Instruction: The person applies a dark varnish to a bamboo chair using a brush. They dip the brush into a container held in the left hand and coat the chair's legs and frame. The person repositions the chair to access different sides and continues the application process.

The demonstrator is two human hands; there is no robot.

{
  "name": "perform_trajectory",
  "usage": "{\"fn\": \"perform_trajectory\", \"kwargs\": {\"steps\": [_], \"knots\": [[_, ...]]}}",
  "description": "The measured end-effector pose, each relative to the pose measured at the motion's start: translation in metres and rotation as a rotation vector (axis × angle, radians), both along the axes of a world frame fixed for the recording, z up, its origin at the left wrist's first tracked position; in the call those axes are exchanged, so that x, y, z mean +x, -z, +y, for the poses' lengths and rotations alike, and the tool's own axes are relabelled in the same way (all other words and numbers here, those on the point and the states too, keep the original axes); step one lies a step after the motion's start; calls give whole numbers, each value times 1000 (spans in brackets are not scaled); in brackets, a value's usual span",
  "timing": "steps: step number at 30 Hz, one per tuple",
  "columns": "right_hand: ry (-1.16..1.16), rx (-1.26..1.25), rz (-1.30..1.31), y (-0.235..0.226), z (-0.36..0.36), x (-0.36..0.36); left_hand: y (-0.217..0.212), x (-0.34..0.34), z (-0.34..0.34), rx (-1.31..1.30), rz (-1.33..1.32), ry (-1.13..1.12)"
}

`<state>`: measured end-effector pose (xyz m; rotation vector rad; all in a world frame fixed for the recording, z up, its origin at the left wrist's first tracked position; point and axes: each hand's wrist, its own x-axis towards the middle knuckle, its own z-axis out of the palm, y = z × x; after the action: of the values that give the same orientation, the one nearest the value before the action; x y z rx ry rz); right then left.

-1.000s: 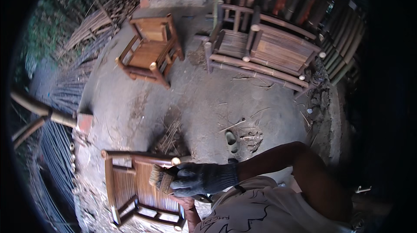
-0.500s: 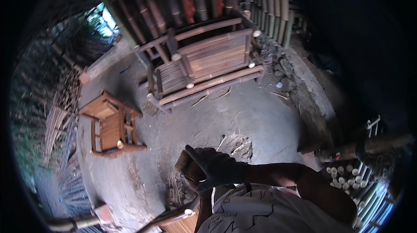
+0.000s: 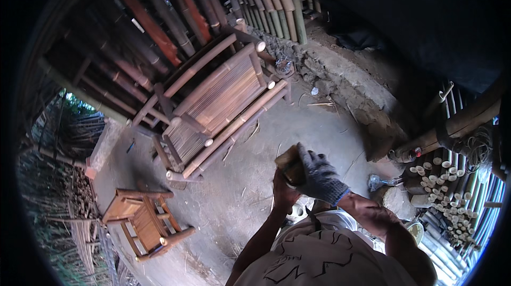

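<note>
Both hands [image 3: 286,194] [image 3: 321,177] clasp a brownish block [image 3: 288,162], its exact kind unclear, underside hidden.

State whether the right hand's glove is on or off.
On: the grey knitted glove covers the right hand, its cuff around the wrist.

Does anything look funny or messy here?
Yes: the right hand wears a grey knitted glove, but the left hand is bare, so they don't match. Thin, pale strips lie scattered on the smooth grey floor, like litter.
</note>
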<state>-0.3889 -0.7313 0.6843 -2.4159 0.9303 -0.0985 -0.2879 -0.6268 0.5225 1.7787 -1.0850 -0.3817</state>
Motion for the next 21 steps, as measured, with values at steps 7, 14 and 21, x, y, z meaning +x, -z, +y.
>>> {"fn": "perform_trajectory", "kwargs": {"steps": [7,14,21], "knots": [[194,-98,-27,36,-160,-48,17,-14,-153,143,-151,333],[350,-94,15,43,-300,-87,183,78,-280,455,780,-93],[523,-14,110,39,-414,-84,213,219,-465,39,1551,-707]]}}
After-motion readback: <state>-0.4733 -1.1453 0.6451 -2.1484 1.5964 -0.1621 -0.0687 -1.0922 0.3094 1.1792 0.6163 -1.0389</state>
